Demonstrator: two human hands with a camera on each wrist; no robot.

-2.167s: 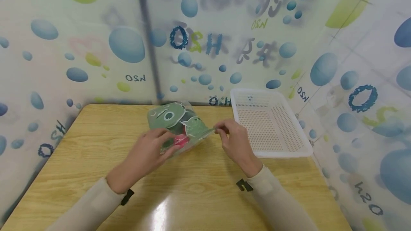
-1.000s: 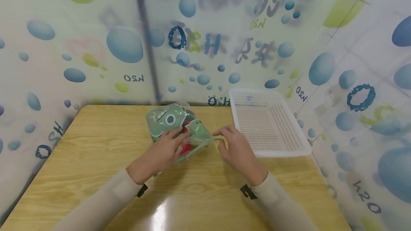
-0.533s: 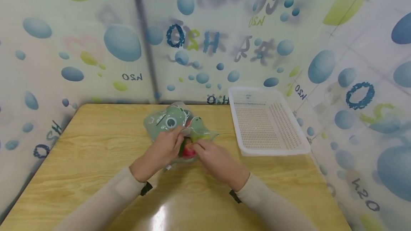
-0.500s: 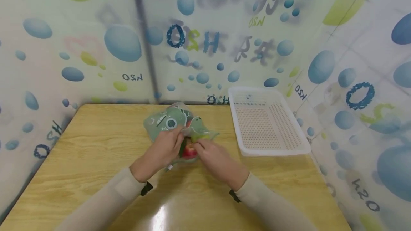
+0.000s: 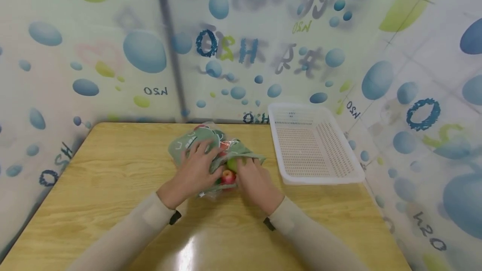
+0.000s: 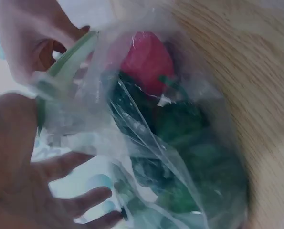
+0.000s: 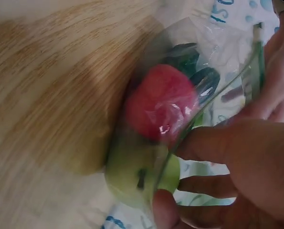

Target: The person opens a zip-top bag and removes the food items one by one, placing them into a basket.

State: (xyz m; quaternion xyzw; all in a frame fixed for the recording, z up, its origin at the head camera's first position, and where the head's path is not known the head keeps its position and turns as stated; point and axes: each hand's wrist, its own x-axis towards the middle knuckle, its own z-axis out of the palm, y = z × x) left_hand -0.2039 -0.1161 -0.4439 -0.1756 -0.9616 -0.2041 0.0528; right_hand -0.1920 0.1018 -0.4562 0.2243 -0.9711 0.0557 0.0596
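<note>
A clear bag printed with green cartoon faces lies on the table, its mouth facing the person. Inside are a red apple, a green apple and, through the film, dark green vegetables. My left hand rests on the bag's upper face, fingers spread, thumb at the edge of the mouth. My right hand reaches into the mouth from the right. In the right wrist view its fingertips are at the rim beside the green apple, fingers spaced apart; part of them is hidden by the bag in the head view.
A white perforated plastic basket stands at the back right of the wooden table. A patterned sheet wall rises right behind the table and along both sides.
The right hand first pinched the bag's right corner, then moved left to the mouth, where its fingers now reach inside. The mouth has opened wider, exposing the apples. The left hand's fingers have spread.
</note>
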